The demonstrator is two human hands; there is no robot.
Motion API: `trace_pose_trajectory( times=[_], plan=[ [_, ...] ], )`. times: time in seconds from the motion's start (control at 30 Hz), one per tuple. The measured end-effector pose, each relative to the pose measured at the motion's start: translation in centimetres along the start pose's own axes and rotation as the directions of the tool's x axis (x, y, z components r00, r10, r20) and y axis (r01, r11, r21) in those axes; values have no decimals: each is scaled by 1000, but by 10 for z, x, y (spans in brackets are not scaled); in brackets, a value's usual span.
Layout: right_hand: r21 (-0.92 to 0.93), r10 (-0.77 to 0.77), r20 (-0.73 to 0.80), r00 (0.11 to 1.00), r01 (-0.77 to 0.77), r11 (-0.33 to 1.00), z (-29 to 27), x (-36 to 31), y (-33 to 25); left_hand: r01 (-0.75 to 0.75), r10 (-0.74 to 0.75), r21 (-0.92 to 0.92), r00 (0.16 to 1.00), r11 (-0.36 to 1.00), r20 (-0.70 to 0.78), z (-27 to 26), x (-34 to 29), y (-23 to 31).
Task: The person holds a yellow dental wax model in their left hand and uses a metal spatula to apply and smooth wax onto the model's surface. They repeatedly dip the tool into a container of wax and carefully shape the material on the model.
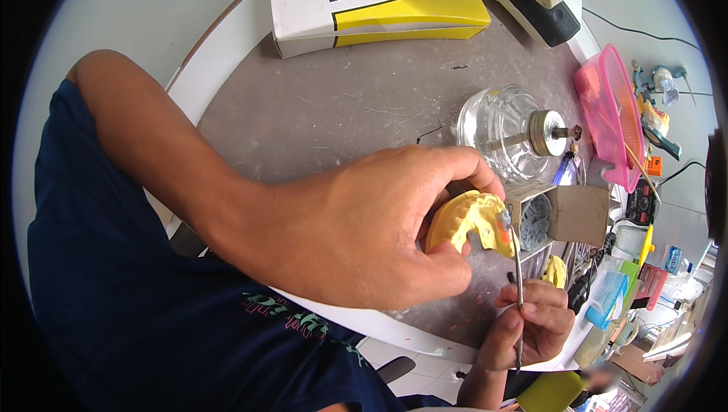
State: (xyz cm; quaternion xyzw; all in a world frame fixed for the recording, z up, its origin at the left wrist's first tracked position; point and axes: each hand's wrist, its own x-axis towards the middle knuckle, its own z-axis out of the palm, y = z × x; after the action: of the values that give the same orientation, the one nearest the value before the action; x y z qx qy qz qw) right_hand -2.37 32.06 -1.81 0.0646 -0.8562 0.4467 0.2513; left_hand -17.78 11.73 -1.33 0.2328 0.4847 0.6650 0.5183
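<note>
My left hand (356, 234) reaches across from the left, its thumb and fingers closed round a yellow dental cast (455, 218). The teeth of the cast face up, and a patch of orange-red wax (503, 237) with a bit of grey material sits at its right end. Lower right, my right hand (537, 321) pinches a thin metal dental carver (519, 279) like a pen. The carver's upper tip is at the waxed end of the cast; whether it touches cannot be made out.
Beyond the cast stands a glass spirit lamp (493, 112) with a metal collar. An open cardboard box (580, 215) holds grey material. Another yellow cast (556, 270) lies near my right hand. A white and yellow box (409, 17) and a pink basket (613, 120) are on the grey tabletop (303, 108).
</note>
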Motion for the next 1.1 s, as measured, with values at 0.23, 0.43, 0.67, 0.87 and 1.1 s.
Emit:
trace_pose_trajectory(
  times=[0.23,0.43,0.67,0.87,1.1],
  plan=[
    [10,22,-14,1000,-21,1000,2,0,0,-16,16,-2,1000,1000,3,0,0,-1],
    [1,26,-17,1000,-26,1000,2,1,0,-18,18,-1,1000,1000,9,-1,1,-2],
    [0,12,-14,1000,-12,1000,1,0,0,-14,14,-6,1000,1000,7,0,0,-2],
    [-19,6,-13,1000,-6,1000,1,1,1,-7,7,2,1000,1000,5,0,0,-1],
    [-7,10,-27,1000,-10,1000,0,-1,0,-9,9,12,1000,1000,3,0,1,-1]
  ],
)
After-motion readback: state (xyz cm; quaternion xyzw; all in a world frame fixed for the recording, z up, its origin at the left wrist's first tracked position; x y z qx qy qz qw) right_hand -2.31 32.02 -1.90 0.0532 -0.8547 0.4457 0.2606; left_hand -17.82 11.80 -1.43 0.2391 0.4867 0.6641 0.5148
